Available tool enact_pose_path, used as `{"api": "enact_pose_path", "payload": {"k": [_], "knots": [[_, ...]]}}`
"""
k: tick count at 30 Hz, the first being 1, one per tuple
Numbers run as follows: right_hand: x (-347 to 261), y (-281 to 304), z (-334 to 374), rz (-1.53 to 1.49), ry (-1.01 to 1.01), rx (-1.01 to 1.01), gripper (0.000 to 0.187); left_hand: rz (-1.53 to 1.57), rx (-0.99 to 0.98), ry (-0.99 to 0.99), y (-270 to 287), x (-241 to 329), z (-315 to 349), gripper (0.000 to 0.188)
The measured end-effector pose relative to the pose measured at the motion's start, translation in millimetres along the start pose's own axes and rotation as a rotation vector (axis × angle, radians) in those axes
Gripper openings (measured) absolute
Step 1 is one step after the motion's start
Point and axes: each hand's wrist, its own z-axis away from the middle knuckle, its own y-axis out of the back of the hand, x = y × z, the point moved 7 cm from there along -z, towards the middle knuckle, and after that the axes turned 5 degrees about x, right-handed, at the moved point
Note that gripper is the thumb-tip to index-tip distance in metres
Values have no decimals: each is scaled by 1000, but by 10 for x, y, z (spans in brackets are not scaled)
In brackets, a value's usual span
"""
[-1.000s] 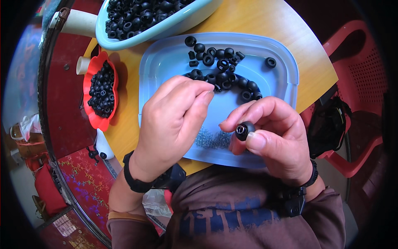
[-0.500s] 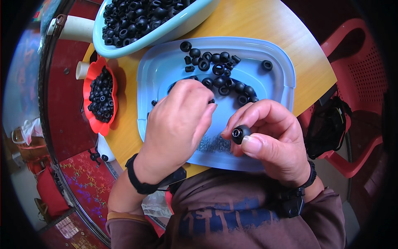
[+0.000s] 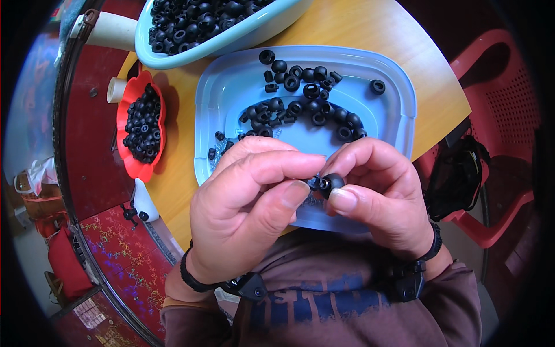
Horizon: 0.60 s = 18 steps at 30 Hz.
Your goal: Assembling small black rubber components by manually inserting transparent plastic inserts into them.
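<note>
Over the near part of a light blue tray (image 3: 409,115), my two hands meet fingertip to fingertip. Thumb and fingers of my right hand (image 3: 384,202) pinch a round, hollow black cord lock shell (image 3: 333,183). My left hand (image 3: 245,194) grips a small black plunger (image 3: 314,183) at the shell's opening; fingers partly hide it, and I cannot tell how far it enters. Behind my hands lie several loose black shells (image 3: 311,91) and small black plungers (image 3: 272,88). Tiny shiny springs (image 3: 223,155) lie beside my left hand.
A pale blue basin (image 3: 243,41) heaped with black shells stands at the far left. Left of the tray, a red flower-shaped dish (image 3: 124,144) holds small black parts. Everything rests on a wooden table (image 3: 430,87). A red plastic chair (image 3: 503,87) stands at the right.
My left hand has come from the loose parts toward me and right, bringing a plunger to the shell. My right hand still pinches the shell, now turned toward the left hand.
</note>
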Motion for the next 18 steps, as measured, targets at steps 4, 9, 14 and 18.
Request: {"api": "enact_pose_path", "payload": {"k": [4,9,14,18], "knots": [[9,-6,12,-13,-14,-20,22,-139,7,4,-55,73,19,16],[14,-11,22,-12,-2,-17,22,-470,2,-427,-135,232,27,17],[0,-1,9,19,18,-35,22,-368,59,-195,-113,194,70,21],[4,-13,8,9,16,-34,22,-186,167,-95,-17,54,64,27]]}}
